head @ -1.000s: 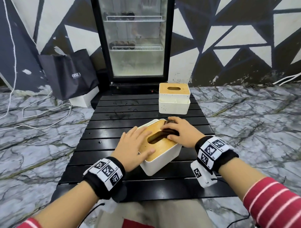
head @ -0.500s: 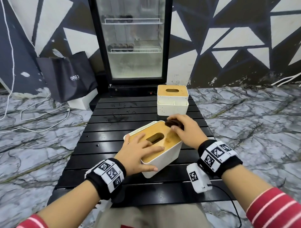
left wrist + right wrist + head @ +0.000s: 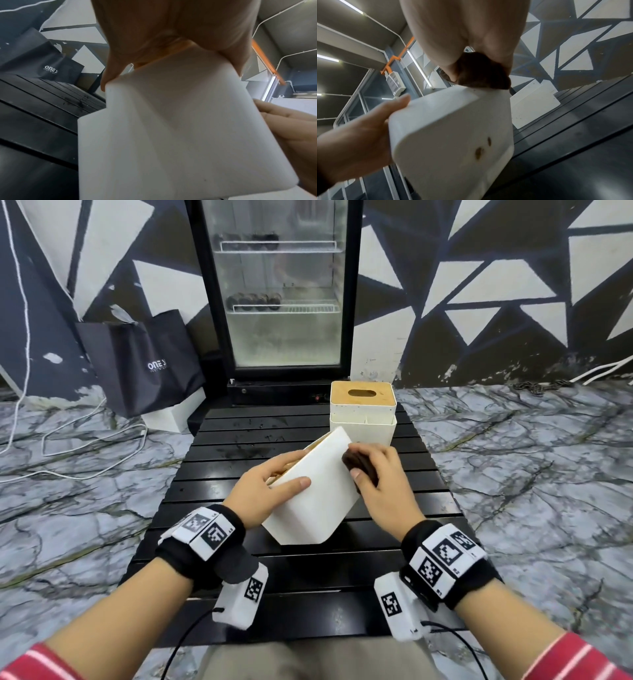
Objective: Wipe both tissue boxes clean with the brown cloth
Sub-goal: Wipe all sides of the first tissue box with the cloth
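A white tissue box [image 3: 313,494] with a wooden lid is tipped up on the black slatted table [image 3: 219,474], its lid turned away from me. My left hand [image 3: 270,486] grips its upper left edge, thumb on the white side and fingers over the lid. My right hand [image 3: 376,474] holds the bunched brown cloth [image 3: 359,465] against the box's right side. In the right wrist view the brown cloth [image 3: 481,71] presses on the box's top corner, and two brown marks [image 3: 479,154] show on a white face. The second tissue box [image 3: 362,412] stands upright at the table's far end.
A glass-door fridge [image 3: 281,289] stands behind the table. A black shopping bag [image 3: 147,361] leans on the wall at the left, with white cables [image 3: 68,440] on the marble floor. The table's near edge is by my lap.
The near box was lying flat under both hands; now my left hand has tipped it up on edge, and the cloth has moved from the lid to the white side.
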